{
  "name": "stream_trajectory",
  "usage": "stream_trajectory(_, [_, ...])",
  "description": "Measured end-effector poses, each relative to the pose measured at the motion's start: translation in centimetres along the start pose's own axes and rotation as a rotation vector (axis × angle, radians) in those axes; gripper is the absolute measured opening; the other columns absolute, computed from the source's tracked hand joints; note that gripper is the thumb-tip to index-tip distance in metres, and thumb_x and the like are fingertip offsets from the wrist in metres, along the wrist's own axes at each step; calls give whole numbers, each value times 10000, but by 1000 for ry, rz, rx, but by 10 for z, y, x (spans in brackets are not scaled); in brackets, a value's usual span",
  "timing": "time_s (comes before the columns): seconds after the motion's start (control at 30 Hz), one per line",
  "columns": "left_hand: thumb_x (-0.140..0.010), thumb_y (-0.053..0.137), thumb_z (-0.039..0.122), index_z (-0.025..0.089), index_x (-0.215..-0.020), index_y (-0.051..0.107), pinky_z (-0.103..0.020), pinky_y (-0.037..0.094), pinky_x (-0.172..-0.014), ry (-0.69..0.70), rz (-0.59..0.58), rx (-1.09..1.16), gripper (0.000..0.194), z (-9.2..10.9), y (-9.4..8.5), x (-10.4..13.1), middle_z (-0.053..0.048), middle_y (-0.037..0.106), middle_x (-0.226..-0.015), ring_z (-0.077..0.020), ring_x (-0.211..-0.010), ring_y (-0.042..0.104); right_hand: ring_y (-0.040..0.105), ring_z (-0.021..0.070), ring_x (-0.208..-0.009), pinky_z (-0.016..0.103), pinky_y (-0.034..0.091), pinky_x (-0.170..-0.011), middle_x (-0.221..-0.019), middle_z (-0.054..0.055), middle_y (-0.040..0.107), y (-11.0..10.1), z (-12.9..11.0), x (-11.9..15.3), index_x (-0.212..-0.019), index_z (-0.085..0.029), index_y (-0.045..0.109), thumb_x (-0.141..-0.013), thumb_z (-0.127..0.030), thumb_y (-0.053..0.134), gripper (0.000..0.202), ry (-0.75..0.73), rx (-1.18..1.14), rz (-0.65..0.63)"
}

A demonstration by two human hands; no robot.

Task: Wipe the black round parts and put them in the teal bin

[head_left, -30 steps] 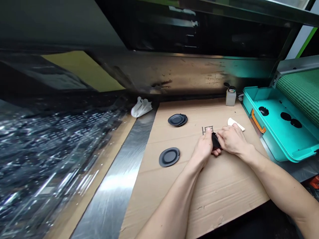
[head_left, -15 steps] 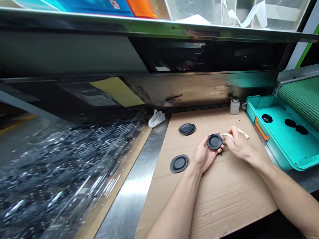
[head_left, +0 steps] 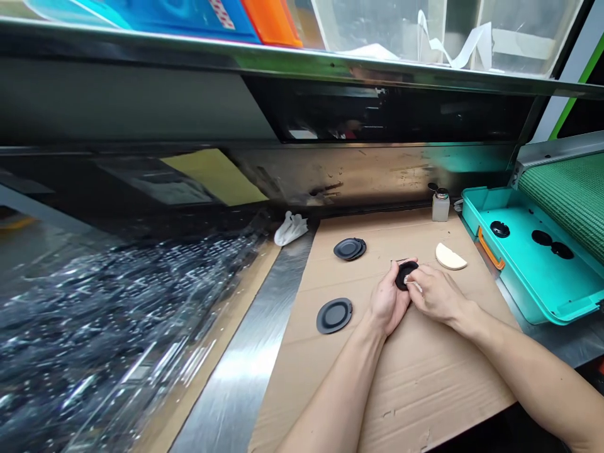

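Note:
My left hand [head_left: 387, 302] is closed around the edge of a small black round plastic cover [head_left: 402, 272], held above the cardboard. My right hand [head_left: 438, 294] is closed in a pinch on a scrap of white cloth [head_left: 406, 279], pressed against the cover's face; the fingers hide most of the cloth. Left of my hands lies a single dark oval cover [head_left: 335, 316]. Farther back, two or so similar covers [head_left: 348, 249] overlap. Just beyond my right hand rests a cream half-round pad [head_left: 450, 257].
Cardboard [head_left: 425, 371] covers the bench. A teal tray [head_left: 542, 286] with several black discs stands at right, beside a green mesh surface [head_left: 566, 179]. A small bottle [head_left: 440, 206] stands at the back. Crumpled white cloth [head_left: 290, 228] and plastic-wrapped trays [head_left: 117, 321] are at left.
My right hand has moved left, bringing the white cloth from beside the cover onto it. The cover is now tilted differently, and the cream pad shows fully. The view has shifted slightly.

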State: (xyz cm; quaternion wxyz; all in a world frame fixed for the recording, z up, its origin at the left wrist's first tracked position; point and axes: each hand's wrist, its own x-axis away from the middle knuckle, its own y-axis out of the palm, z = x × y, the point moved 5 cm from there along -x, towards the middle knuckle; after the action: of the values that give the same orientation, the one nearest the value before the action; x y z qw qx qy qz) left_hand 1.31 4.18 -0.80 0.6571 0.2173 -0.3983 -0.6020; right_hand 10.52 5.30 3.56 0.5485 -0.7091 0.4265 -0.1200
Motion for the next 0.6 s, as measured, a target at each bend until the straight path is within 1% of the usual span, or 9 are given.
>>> stream_trajectory(0.1, [-1018, 418, 312, 119, -1048, 697, -347, 546, -927, 22, -4, 18, 340, 1, 1, -1, -117, 731, -1037, -213, -1006, 688, 612, 212, -897, 308, 462, -785, -1014, 109, 655, -6, 6, 0, -1010, -168, 642, -983, -207, 465, 184, 88, 102, 56])
stream_trajectory(0.17, [-1020, 413, 321, 121, -1027, 699, -349, 549, -926, -9, 2, 40, 348, 0, 1, -2, -120, 729, -1043, -215, -1005, 688, 611, 203, -913, 298, 463, -797, -1026, 96, 655, -5, 5, -1, -1016, -184, 649, -982, -213, 479, 176, 43, 68, 59])
stream_trajectory(0.23, [-1020, 404, 327, 116, -1025, 699, -362, 556, -918, -39, 4, 69, 363, 0, 0, -2, -128, 728, -1030, -219, -990, 691, 612, 190, -901, 285, 462, -798, -1012, 69, 659, -1, 4, -1, -1009, -204, 662, -950, -190, 533, 142, -27, 8, 17])
stream_trajectory(0.3, [-1021, 393, 319, 111, -1057, 695, -376, 562, -911, -44, -4, 94, 368, 1, 1, -2, -125, 727, -1001, -215, -964, 692, 609, 183, -855, 281, 462, -778, -955, 57, 652, -1, 6, 0, -984, -203, 676, -938, -180, 549, 137, -28, -18, 22])
stream_trajectory(0.37, [-1019, 396, 298, 127, -1091, 691, -375, 562, -918, -28, -7, 117, 348, 1, 2, -2, -101, 725, -977, -199, -945, 692, 604, 176, -835, 278, 466, -773, -925, 61, 637, -5, 8, 0, -982, -193, 681, -971, -205, 516, 166, 3, -56, 117])
stream_trajectory(0.43, [-1014, 414, 299, 144, -1089, 695, -358, 550, -945, -26, -8, 130, 330, -1, 4, -3, -86, 723, -995, -190, -967, 689, 606, 175, -889, 274, 476, -814, -964, 75, 633, -10, 5, 1, -1031, -189, 675, -1010, -239, 469, 213, -7, -129, 218])
stream_trajectory(0.47, [-1011, 425, 313, 144, -1068, 702, -352, 543, -960, -32, -14, 131, 329, -3, 5, -3, -89, 722, -1013, -194, -990, 686, 607, 176, -927, 275, 479, -839, -1000, 84, 633, -10, 2, 1, -1056, -187, 668, -1020, -244, 451, 227, -20, -159, 245])
stream_trajectory(0.53, [-1003, 445, 353, 129, -1005, 713, -354, 532, -981, -48, -27, 126, 350, -6, 6, -3, -110, 721, -1032, -217, -1031, 681, 607, 185, -972, 285, 486, -860, -1047, 101, 634, -8, -4, 1, -1060, -178, 660, -1022, -232, 433, 237, -38, -169, 236])
stream_trajectory(0.6, [-998, 448, 379, 121, -964, 717, -374, 533, -981, -58, -23, 116, 374, -6, 4, -2, -125, 722, -1017, -235, -1033, 684, 610, 197, -962, 300, 493, -847, -1031, 103, 640, -3, -9, 2, -1011, -175, 663, -1008, -216, 444, 223, -61, -127, 170])
